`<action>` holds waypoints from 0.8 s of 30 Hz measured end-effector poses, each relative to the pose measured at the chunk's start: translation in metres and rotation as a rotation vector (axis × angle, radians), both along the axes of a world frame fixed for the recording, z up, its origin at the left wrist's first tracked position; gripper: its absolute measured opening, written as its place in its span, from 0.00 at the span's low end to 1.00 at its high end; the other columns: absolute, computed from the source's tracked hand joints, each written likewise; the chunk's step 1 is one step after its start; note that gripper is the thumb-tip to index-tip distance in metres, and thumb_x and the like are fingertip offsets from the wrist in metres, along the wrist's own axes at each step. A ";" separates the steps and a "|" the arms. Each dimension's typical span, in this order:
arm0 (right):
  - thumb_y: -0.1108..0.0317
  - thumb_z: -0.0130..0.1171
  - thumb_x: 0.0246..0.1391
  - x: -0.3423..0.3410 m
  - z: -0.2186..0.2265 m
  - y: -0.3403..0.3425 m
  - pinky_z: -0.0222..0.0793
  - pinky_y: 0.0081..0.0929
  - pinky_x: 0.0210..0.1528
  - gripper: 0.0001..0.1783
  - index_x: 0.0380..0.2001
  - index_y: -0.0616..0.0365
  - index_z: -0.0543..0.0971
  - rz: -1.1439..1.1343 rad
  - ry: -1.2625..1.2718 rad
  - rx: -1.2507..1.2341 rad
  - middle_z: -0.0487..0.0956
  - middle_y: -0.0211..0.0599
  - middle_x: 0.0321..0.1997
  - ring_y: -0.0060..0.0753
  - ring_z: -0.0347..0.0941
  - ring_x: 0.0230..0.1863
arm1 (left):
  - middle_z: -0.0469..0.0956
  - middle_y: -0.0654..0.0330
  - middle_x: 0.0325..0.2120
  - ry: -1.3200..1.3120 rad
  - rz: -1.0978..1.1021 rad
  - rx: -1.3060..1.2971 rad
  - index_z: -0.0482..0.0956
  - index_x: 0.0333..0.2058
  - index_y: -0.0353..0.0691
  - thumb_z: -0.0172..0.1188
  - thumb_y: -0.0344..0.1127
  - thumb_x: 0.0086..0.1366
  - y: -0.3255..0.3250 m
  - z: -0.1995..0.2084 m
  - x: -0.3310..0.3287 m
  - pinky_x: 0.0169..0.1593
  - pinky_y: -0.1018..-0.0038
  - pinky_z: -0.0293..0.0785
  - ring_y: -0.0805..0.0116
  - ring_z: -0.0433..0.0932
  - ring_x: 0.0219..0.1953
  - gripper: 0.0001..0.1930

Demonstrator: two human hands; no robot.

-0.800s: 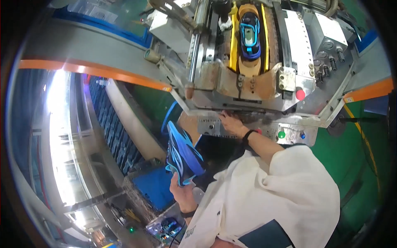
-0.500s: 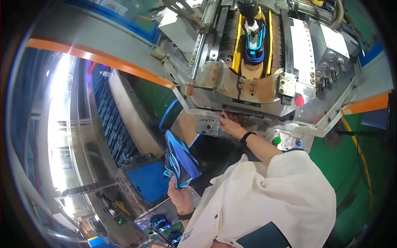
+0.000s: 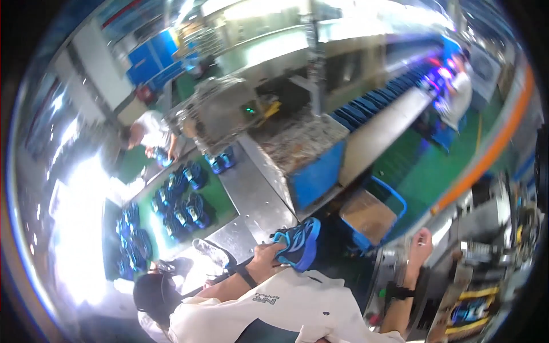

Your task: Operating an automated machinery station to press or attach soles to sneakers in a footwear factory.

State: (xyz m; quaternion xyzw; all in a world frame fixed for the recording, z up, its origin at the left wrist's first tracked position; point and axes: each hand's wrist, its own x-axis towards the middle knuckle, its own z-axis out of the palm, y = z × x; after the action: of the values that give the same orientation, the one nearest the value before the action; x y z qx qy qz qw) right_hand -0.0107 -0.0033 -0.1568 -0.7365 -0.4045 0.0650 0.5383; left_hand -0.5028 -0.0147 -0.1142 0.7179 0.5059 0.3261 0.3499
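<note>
My left hand (image 3: 266, 257) grips a black and blue shoe (image 3: 300, 244) by its heel end. The shoe is tilted, its blue sole turned to the right, over the corner of the metal table. Further right, my raised right hand (image 3: 421, 247) is away from the shoe and near the machine, with its fingers loosely bent and nothing visible between them. In the machine at the lower right, another blue shoe (image 3: 466, 311) sits between yellow pads, partly cut off by the dark rim.
A metal table (image 3: 257, 186) borders a green surface with several shoes. A conveyor (image 3: 386, 123) carries dark blue pieces. A wooden-seated stool (image 3: 369, 217) stands nearby. A person in a dark cap (image 3: 155, 294) is close by on the left; others work beyond. An orange bar (image 3: 494, 151) curves at right.
The view has swung left, away from the machine. My right hand has left the machine's button panel and is raised. My left hand still holds the shoe, now above the table corner.
</note>
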 end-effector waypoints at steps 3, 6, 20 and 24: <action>0.75 0.60 0.53 -0.061 0.126 0.104 0.70 0.22 0.36 0.11 0.41 0.61 0.77 0.270 -0.148 0.345 0.78 0.34 0.35 0.26 0.72 0.32 | 0.79 0.50 0.33 -0.818 0.851 -0.825 0.76 0.38 0.21 0.68 0.27 0.53 0.036 -0.013 -0.053 0.36 0.66 0.86 0.58 0.82 0.36 0.17; 0.76 0.62 0.52 -0.144 0.236 0.181 0.69 0.21 0.35 0.11 0.40 0.61 0.78 0.425 -0.440 0.316 0.77 0.34 0.36 0.27 0.71 0.31 | 0.78 0.49 0.30 -0.920 0.982 -0.683 0.77 0.33 0.25 0.67 0.28 0.53 0.056 -0.018 -0.111 0.31 0.63 0.84 0.59 0.81 0.30 0.12; 0.78 0.54 0.49 -0.590 0.431 0.519 0.51 0.39 0.73 0.35 0.63 0.48 0.67 1.030 -1.892 0.627 0.63 0.32 0.68 0.41 0.56 0.70 | 0.77 0.46 0.21 -0.142 1.357 -0.184 0.76 0.27 0.31 0.64 0.41 0.48 0.196 -0.165 -0.352 0.32 0.61 0.71 0.54 0.78 0.25 0.17; 0.63 0.46 0.59 -0.668 0.421 0.583 0.51 0.39 0.72 0.27 0.63 0.51 0.66 1.178 -1.985 0.564 0.61 0.34 0.70 0.42 0.51 0.73 | 0.80 0.43 0.32 0.205 1.375 -0.406 0.71 0.39 0.33 0.66 0.39 0.50 0.236 -0.210 -0.360 0.40 0.55 0.75 0.43 0.80 0.36 0.21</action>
State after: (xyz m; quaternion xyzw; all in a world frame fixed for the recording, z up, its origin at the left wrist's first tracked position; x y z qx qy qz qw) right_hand -0.6789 0.5797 0.2637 -0.0209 -0.9213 -0.3879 0.0198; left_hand -0.8623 0.2209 -0.3244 0.1851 0.9239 0.3029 0.1429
